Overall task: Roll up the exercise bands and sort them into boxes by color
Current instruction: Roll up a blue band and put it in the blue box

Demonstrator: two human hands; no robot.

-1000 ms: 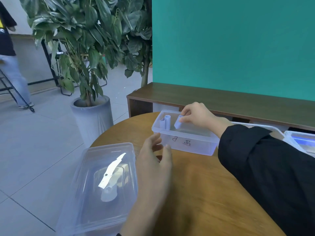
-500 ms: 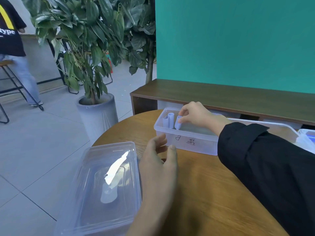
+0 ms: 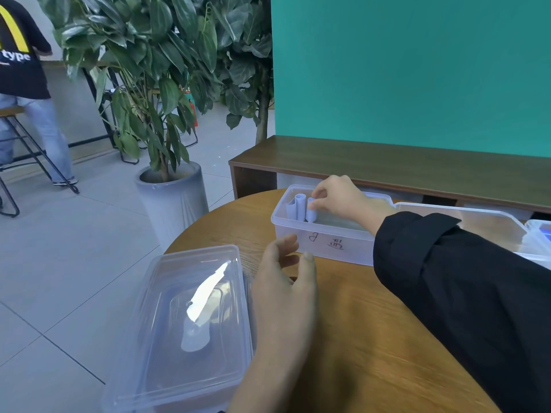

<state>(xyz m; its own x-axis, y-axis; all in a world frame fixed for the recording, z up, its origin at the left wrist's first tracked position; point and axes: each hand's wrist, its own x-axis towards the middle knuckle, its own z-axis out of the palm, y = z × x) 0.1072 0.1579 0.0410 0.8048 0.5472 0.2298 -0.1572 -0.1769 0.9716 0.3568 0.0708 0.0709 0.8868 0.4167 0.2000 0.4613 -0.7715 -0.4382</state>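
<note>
Right hand [image 3: 343, 198]: fingers pinching a rolled pale band [image 3: 311, 213], upright inside the open clear box [image 3: 328, 242], just beside a second roll [image 3: 295, 208] at the left end. Left hand [image 3: 283, 281]: relaxed, fingers loosely spread, holding nothing. Seat roll against neighbour before release; keep pinch light to prevent uncoiling.

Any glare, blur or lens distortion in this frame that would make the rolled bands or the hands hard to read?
Head view: a bright white glare streak sits on the lidded box, hiding its contents; the left hand is slightly soft; the right hand, pinching a pale rolled band in the open box, is sharp; wide-angle bending shows at the table edge and the bench.
</note>
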